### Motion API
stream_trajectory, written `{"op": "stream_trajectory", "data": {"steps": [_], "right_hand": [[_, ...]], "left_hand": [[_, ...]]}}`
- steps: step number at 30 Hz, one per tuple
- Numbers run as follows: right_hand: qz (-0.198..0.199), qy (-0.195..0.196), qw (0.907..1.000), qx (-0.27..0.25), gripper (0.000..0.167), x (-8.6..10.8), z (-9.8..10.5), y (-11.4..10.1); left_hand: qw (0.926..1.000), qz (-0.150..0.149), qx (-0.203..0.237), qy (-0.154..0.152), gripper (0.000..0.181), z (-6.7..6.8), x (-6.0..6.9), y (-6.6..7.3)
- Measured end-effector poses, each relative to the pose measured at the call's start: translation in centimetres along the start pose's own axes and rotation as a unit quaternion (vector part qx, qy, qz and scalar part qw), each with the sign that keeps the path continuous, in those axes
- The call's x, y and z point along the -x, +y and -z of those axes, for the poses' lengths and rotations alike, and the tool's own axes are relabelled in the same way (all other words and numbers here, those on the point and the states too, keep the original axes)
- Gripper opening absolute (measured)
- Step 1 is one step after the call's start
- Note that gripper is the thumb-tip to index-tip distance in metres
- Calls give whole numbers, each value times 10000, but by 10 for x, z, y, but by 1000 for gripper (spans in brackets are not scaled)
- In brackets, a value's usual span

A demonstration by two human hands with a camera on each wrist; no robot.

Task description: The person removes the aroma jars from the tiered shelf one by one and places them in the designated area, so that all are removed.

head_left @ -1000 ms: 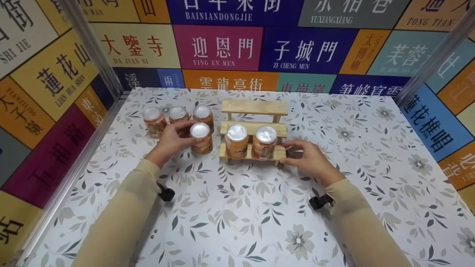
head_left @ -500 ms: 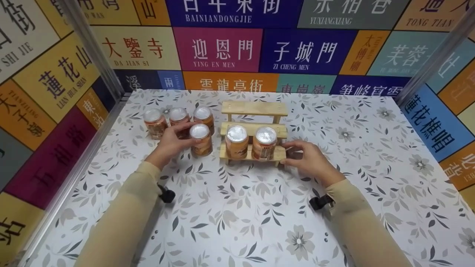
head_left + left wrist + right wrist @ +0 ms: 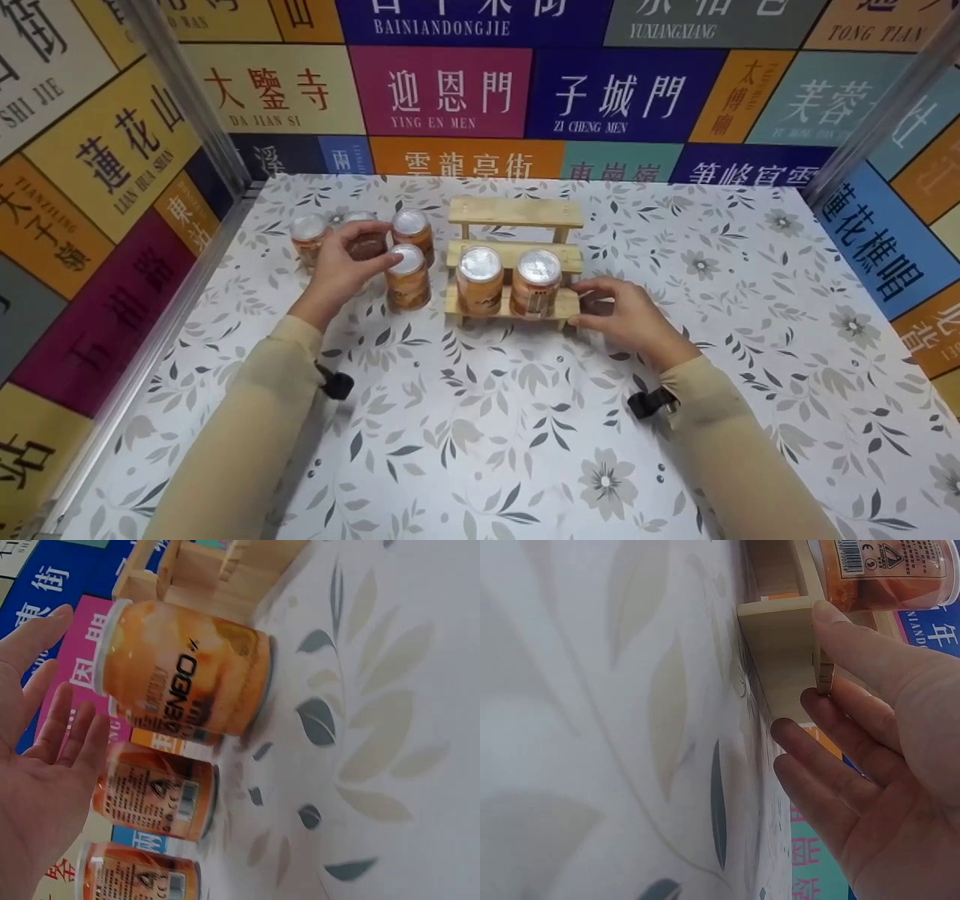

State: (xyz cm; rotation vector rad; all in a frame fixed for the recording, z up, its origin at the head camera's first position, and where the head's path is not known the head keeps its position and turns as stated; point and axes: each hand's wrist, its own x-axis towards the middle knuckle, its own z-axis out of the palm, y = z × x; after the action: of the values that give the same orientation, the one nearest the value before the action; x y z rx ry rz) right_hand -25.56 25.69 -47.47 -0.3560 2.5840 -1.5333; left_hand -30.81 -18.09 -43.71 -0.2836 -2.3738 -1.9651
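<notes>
My left hand [image 3: 341,262] hovers with parted fingers by an orange can [image 3: 408,285] standing on the table left of a small stepped wooden rack [image 3: 516,212]. In the left wrist view a gap shows between the fingers and this can [image 3: 187,667]. With thumb and fingers, my right hand [image 3: 626,319] grips the right end of the rack's lowest step; the right wrist view shows the thumb [image 3: 855,637] against the board's end. Two similar cans, a left one [image 3: 480,285] and a right one [image 3: 535,285], stand upright on that step.
Behind my left hand stand more cans: a left one [image 3: 307,240], a partly hidden middle one [image 3: 361,219] and a right one [image 3: 412,229]. The rack's two upper steps bear nothing. A flower-patterned cloth [image 3: 480,420] covers the table, and sign-printed panels [image 3: 442,90] wall it in.
My left hand has let go of the front can and risen slightly, its fingers spreading. The can stays standing where it was. My right hand keeps its place on the rack.
</notes>
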Motion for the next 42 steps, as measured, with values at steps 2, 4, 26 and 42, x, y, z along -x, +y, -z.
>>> {"op": "stream_trajectory", "data": {"steps": [2,4,26,42], "right_hand": [[-9,16,10000,53,55,0,0,1],[-50,29,9999,107,54,0,0,3],[-80,2,9999,115,54,-2,1,3],[-80,7,10000,-12,54,-1,1,5]], "left_hand": [[9998,-147,139,-11,49,-4,0,5],[9994,-266,197,-98,47,-10,0,10],[9815,-750,663,-1633,60,-77,7,27],[9886,-431,267,-1421,64,-93,5,19]]}}
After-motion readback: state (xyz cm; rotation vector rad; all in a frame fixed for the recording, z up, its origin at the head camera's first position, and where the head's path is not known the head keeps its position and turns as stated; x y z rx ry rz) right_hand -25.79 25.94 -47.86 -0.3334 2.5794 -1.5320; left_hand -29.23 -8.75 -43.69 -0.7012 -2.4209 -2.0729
